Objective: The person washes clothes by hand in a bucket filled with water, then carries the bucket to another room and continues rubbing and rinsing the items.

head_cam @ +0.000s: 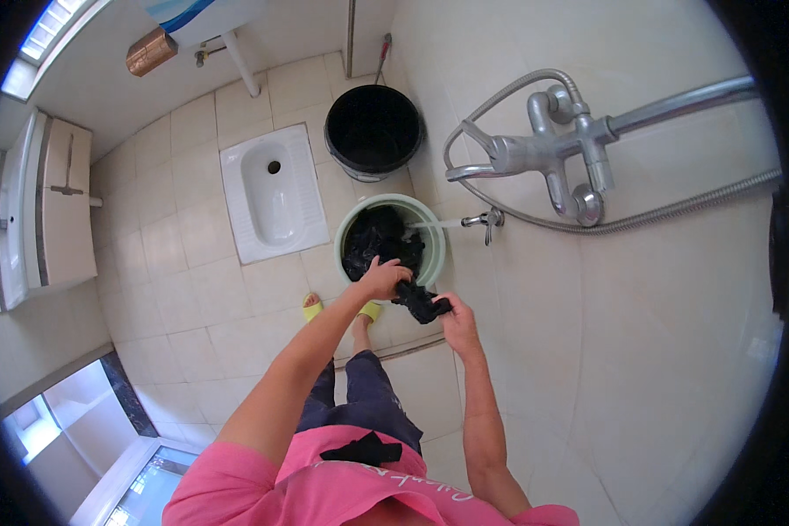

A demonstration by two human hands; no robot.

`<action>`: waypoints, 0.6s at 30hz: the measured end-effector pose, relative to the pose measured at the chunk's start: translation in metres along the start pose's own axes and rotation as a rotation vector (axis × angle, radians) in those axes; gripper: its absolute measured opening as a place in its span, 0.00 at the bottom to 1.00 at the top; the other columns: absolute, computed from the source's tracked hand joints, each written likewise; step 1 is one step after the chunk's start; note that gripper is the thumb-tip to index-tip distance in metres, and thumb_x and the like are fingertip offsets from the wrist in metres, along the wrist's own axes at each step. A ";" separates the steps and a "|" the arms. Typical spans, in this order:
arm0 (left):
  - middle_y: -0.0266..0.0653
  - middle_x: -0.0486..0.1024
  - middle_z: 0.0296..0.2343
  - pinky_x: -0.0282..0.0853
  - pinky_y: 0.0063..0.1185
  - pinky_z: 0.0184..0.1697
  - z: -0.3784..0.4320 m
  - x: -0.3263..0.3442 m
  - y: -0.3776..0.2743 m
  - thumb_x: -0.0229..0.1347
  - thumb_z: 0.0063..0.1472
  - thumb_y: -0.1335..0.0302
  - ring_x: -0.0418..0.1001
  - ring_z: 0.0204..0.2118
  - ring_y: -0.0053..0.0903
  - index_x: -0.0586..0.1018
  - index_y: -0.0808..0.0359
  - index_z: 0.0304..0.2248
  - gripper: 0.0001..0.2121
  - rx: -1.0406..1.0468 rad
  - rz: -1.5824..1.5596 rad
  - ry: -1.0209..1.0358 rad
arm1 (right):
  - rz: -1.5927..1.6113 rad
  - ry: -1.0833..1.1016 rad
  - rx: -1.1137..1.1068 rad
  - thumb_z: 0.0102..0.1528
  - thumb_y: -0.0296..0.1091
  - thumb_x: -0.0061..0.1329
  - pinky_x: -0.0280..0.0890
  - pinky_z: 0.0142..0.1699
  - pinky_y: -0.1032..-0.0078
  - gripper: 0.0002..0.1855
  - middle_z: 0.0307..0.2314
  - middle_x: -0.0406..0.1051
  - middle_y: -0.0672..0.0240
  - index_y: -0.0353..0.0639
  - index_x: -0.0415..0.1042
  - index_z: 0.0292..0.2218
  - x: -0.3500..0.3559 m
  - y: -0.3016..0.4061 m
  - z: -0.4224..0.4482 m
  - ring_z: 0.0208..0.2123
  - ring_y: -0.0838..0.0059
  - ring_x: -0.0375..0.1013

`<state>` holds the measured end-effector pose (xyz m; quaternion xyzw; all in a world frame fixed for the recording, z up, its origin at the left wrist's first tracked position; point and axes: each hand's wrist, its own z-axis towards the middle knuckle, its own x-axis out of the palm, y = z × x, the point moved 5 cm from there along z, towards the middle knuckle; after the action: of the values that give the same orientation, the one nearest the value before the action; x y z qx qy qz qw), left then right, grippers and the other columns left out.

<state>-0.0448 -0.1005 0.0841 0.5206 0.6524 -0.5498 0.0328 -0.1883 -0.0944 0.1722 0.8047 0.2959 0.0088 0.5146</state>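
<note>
Between my hands a wet-looking black cloth [422, 304] is stretched over the near rim of a pale green tub [439, 253]. My left hand [386, 277] grips one end of it, just above the tub's near edge. At the right, my right hand [459, 321] pinches the other end, outside the rim. More dark fabric [375, 240] lies bunched inside the tub. From a small metal wall tap [480, 220] at the right, water runs into the tub.
A black bucket [373, 131] stands behind the tub, a white squat toilet [276, 197] to the left. The chrome shower mixer [532, 154] with its looped metal hose [631, 223] juts from the right wall. A white cabinet [66, 210] is at the far left.
</note>
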 end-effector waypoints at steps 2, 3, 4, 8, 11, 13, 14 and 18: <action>0.37 0.66 0.32 0.52 0.35 0.42 -0.001 -0.020 0.005 0.53 0.37 0.72 0.60 0.40 0.32 0.68 0.61 0.30 0.16 -0.053 -0.011 -0.091 | 0.047 -0.104 -0.081 0.39 0.16 0.32 0.57 0.36 0.84 0.12 0.24 0.66 0.66 0.37 0.62 0.28 -0.017 0.018 -0.006 0.30 0.79 0.64; 0.37 0.68 0.29 0.54 0.34 0.40 -0.005 -0.026 0.006 0.53 0.37 0.71 0.63 0.38 0.32 0.68 0.61 0.29 0.14 -0.078 -0.021 -0.124 | 0.075 -0.160 -0.107 0.39 0.15 0.31 0.56 0.38 0.84 0.12 0.25 0.66 0.66 0.37 0.62 0.27 -0.025 0.020 -0.013 0.31 0.79 0.64; 0.39 0.68 0.23 0.56 0.29 0.36 -0.011 -0.045 -0.003 0.53 0.36 0.72 0.65 0.31 0.33 0.68 0.61 0.26 0.12 0.019 -0.062 -0.278 | 0.115 -0.186 -0.131 0.39 0.14 0.31 0.56 0.39 0.84 0.12 0.26 0.67 0.65 0.37 0.61 0.27 -0.035 0.020 -0.017 0.32 0.79 0.64; 0.46 0.66 0.23 0.60 0.26 0.32 -0.039 -0.097 -0.025 0.51 0.35 0.80 0.64 0.30 0.38 0.66 0.66 0.28 0.14 0.001 -0.187 -0.403 | 0.187 -0.274 -0.192 0.41 0.12 0.31 0.56 0.40 0.83 0.10 0.27 0.67 0.65 0.36 0.60 0.24 -0.069 0.026 -0.033 0.32 0.78 0.64; 0.42 0.67 0.23 0.60 0.20 0.32 -0.051 -0.132 -0.050 0.48 0.35 0.84 0.66 0.28 0.28 0.66 0.67 0.29 0.15 0.028 -0.327 -0.430 | 0.228 -0.296 -0.185 0.42 0.12 0.31 0.56 0.41 0.81 0.09 0.28 0.66 0.65 0.37 0.60 0.24 -0.084 0.034 -0.044 0.32 0.78 0.63; 0.35 0.66 0.21 0.60 0.17 0.31 -0.054 -0.154 -0.069 0.47 0.37 0.85 0.63 0.27 0.19 0.66 0.67 0.29 0.14 0.032 -0.501 -0.407 | 0.285 -0.330 -0.221 0.42 0.12 0.31 0.56 0.41 0.81 0.09 0.28 0.66 0.65 0.36 0.59 0.24 -0.098 0.049 -0.051 0.32 0.78 0.63; 0.34 0.66 0.21 0.59 0.16 0.31 -0.055 -0.164 -0.080 0.46 0.37 0.85 0.63 0.27 0.18 0.66 0.67 0.29 0.14 0.046 -0.584 -0.372 | 0.327 -0.356 -0.255 0.42 0.12 0.31 0.56 0.40 0.83 0.09 0.27 0.66 0.65 0.36 0.59 0.24 -0.105 0.058 -0.056 0.31 0.79 0.63; 0.26 0.64 0.20 0.57 0.12 0.29 -0.068 -0.216 -0.134 0.47 0.40 0.85 0.60 0.27 0.11 0.67 0.67 0.27 0.10 0.056 -0.676 -0.351 | 0.362 -0.438 -0.342 0.42 0.13 0.32 0.57 0.38 0.85 0.09 0.26 0.66 0.66 0.35 0.61 0.26 -0.130 0.105 -0.079 0.30 0.81 0.63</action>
<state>-0.0065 -0.1684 0.3354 0.1748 0.7563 -0.6281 -0.0535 -0.2716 -0.1232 0.3342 0.7290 0.0248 -0.0235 0.6836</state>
